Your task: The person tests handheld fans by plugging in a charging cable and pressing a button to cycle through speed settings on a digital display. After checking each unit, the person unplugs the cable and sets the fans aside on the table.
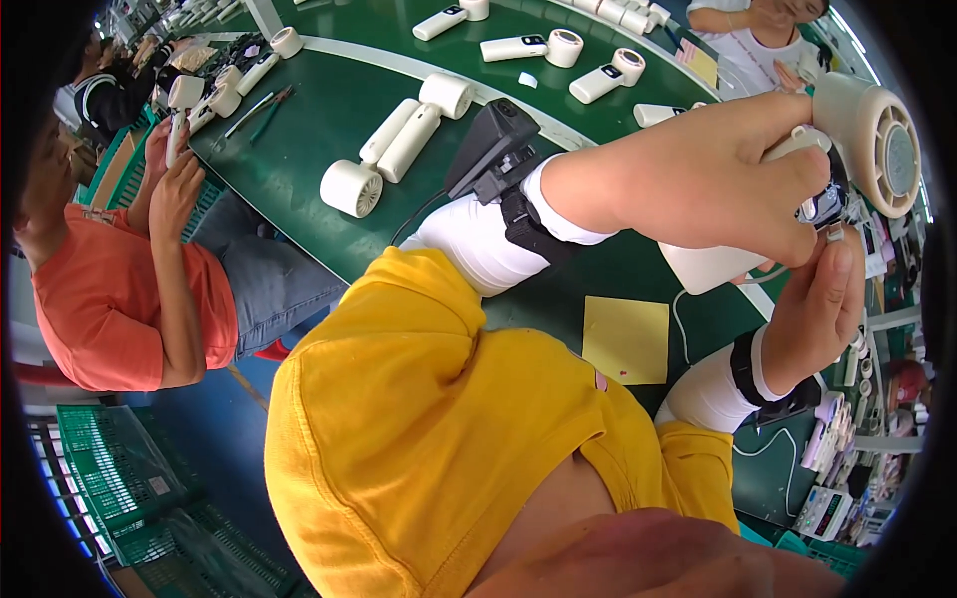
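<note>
My left hand (763,174) is closed around a cream handheld fan (865,135), its round grille facing right. Part of the fan is hidden behind my fingers, and dark and shiny parts (825,207) show between my hands. Just below, my right hand (825,299) pinches a small metal-tipped plug (835,233) close to the fan. A thin white cable (680,319) runs from the table up toward that hand. A white, smooth-sided piece (708,265) shows under my left hand; I cannot tell whether it joins the fan.
Two cream fans (399,140) lie on the green table (329,90), with more along the far side. A yellow sheet (626,339) lies near me. Pliers (269,115) lie far left. A person in orange (130,299) sits left. Green crates (120,468) stand lower left.
</note>
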{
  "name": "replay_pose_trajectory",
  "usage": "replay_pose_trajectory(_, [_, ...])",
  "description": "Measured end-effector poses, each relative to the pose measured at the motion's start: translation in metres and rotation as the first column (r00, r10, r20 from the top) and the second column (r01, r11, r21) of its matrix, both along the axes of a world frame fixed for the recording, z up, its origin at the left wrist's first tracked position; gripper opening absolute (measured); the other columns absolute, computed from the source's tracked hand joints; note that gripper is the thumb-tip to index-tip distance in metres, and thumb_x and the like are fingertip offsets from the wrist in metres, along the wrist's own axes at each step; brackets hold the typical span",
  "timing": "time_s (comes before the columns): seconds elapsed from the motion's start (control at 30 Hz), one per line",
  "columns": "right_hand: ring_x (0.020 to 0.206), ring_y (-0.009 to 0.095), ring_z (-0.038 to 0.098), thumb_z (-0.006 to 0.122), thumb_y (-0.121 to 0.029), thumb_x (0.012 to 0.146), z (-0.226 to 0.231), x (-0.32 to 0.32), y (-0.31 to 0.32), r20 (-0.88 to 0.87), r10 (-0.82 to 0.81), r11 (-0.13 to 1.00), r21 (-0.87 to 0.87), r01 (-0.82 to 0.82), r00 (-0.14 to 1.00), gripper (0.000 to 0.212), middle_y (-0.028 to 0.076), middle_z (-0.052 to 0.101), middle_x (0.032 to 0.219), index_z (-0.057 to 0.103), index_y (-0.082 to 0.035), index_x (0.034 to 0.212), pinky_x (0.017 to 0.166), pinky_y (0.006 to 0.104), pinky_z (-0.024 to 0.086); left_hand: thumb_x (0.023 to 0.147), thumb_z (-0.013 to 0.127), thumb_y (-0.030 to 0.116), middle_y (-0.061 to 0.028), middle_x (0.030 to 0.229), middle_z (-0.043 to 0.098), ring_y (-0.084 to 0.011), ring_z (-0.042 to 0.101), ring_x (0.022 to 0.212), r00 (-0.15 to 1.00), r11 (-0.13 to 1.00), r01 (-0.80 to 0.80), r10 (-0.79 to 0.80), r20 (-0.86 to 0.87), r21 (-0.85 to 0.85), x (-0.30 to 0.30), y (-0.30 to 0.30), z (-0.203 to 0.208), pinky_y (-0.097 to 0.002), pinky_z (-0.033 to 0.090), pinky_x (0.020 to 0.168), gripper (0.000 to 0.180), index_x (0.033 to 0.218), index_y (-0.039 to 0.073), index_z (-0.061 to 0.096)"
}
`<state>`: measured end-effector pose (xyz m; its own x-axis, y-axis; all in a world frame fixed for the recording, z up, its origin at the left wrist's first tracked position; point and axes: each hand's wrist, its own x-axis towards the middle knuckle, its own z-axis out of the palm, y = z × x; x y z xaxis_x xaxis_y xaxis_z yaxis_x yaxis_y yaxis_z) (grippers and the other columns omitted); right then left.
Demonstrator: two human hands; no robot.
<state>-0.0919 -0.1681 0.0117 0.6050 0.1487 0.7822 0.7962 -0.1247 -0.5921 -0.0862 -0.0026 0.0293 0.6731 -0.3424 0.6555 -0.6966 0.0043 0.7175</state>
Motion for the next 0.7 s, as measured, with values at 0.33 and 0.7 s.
replay_pose_trajectory(0.33, [0.060,0.009,0.036,0.042,-0.023,0.088,0.000,0.002,-0.015,0.006,-0.040,0.978,-0.206,0.040,0.999,0.030,0.004,0.046,0.068,0.052,0.004,0.082,0.053,0.0202,0.024,0.069,0.055,0.009,-0.0083,0.070,0.049,-0.0147,0.058,0.054,0.719,0.998,-0.067,0.060,0.693,-0.018,0.023,0.006,-0.011,-0.0220,0.046,0.050,0.017,0.078,-0.002,0.048])
replay_pose_trajectory(0.7, [0.059,0.009,0.036,0.041,-0.021,0.087,-0.003,0.003,-0.022,0.015,-0.069,0.986,-0.152,0.071,0.997,0.028,0.004,0.046,0.067,0.052,0.005,0.081,0.054,0.0211,0.026,0.070,0.052,0.007,-0.0098,0.069,0.058,-0.0168,0.061,0.052,0.944,0.997,0.037,-0.057,0.324,0.070,0.012,0.003,-0.012,-0.0219,0.049,0.051,0.019,0.085,-0.004,0.045])
